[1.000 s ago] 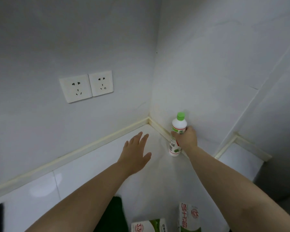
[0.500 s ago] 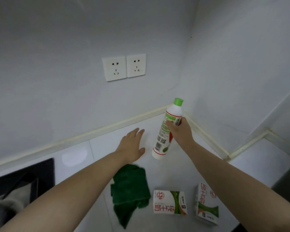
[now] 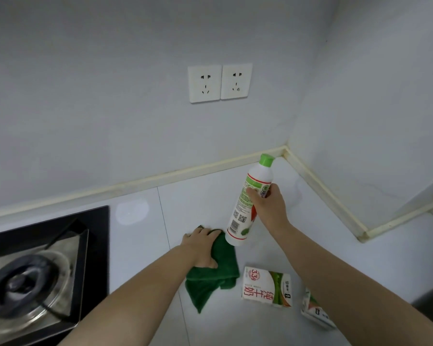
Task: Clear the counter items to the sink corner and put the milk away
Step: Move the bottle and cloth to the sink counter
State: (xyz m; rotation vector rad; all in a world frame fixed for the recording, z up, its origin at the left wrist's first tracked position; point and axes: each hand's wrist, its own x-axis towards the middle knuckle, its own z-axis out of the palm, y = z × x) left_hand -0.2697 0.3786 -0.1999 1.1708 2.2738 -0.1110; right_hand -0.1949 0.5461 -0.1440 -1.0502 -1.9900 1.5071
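Observation:
My right hand (image 3: 269, 208) grips a white bottle with a green cap (image 3: 250, 203), tilted and lifted above the white counter (image 3: 198, 201). My left hand (image 3: 201, 247) rests on a crumpled green cloth (image 3: 214, 278), its fingers curled over the cloth's far edge. A milk carton (image 3: 266, 285) lies flat on the counter right of the cloth. A second milk carton (image 3: 315, 310) lies further right, partly hidden behind my right forearm.
A black gas hob (image 3: 43, 268) with a steel burner fills the left. Two wall sockets (image 3: 219, 82) sit on the back wall. A cream sealing strip (image 3: 323, 193) edges the counter, which steps round a wall corner at the right.
My right hand lifted the bottle from the corner and carried it back toward me. My left hand dropped from hovering onto the green cloth. The view swung left, showing the hob.

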